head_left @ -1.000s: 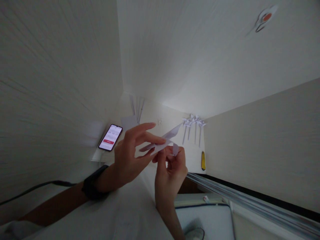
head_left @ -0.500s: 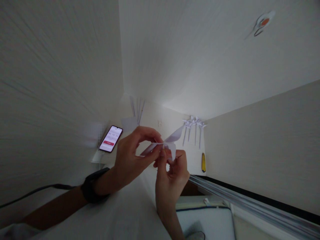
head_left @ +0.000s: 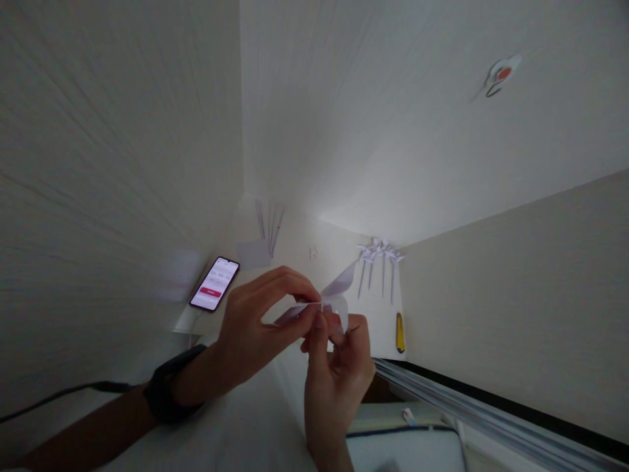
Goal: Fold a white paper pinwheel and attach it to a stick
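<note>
A white paper pinwheel (head_left: 340, 280) is between my two hands above the white table, its blades curling out to both sides. My left hand (head_left: 268, 314), with a dark band on the wrist, pinches the paper at its middle from the left. From below, my right hand (head_left: 338, 367) presses thumb and fingers together right under the pinwheel's centre. Something small and pale shows at the right thumb tip, too small to name. Several finished pinwheels (head_left: 381, 252) on thin sticks lie at the back right of the table.
A lit phone (head_left: 215, 284) lies at the table's left edge. Behind are several thin sticks (head_left: 269, 226) and a square paper sheet (head_left: 253, 254). A yellow cutter (head_left: 400, 333) lies at the right edge. Walls enclose the table; a hook (head_left: 498, 78) hangs on one.
The view has tilted slightly, so the table and things on it sit lower in the picture. Both hands keep their hold on the pinwheel, with little visible change in the grip.
</note>
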A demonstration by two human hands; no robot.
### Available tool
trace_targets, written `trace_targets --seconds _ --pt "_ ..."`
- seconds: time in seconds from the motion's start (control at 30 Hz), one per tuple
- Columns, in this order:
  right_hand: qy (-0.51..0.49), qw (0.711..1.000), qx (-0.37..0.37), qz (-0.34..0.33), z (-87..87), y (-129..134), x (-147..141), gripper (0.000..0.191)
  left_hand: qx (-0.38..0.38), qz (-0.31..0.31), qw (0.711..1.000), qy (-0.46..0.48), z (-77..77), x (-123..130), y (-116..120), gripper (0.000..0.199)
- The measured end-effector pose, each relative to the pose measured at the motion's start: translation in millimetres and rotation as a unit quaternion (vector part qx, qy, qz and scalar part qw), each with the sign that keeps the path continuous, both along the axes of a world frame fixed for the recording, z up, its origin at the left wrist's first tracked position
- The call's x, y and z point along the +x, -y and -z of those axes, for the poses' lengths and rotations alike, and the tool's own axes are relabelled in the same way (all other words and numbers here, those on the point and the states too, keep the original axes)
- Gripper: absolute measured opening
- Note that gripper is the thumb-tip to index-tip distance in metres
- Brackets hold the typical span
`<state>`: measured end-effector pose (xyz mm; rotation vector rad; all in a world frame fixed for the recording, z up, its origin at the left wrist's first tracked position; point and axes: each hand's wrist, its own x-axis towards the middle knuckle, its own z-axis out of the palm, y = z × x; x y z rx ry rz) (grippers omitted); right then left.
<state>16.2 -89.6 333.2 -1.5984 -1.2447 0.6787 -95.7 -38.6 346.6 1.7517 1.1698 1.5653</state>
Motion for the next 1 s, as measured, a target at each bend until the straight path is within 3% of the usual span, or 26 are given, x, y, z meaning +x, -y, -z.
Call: trace_targets --seconds 0.3,0.63,1.0 --pt "-0.022 0.999 0.023 -0.007 2.5 5 3 0.008 0.117 0.051 0.992 -0.024 2.9 -6 2 0.011" --pt "-0.002 0.999 0.052 0.005 -7.0 8 2 0.015 0.147 0.107 0.982 -0.057 -1.6 -12 3 0.017" --pt "0.015 0.997 0.073 -0.002 -7.6 12 -2 0.012 0.117 0.095 0.989 0.011 -0.5 -8 9 0.015"
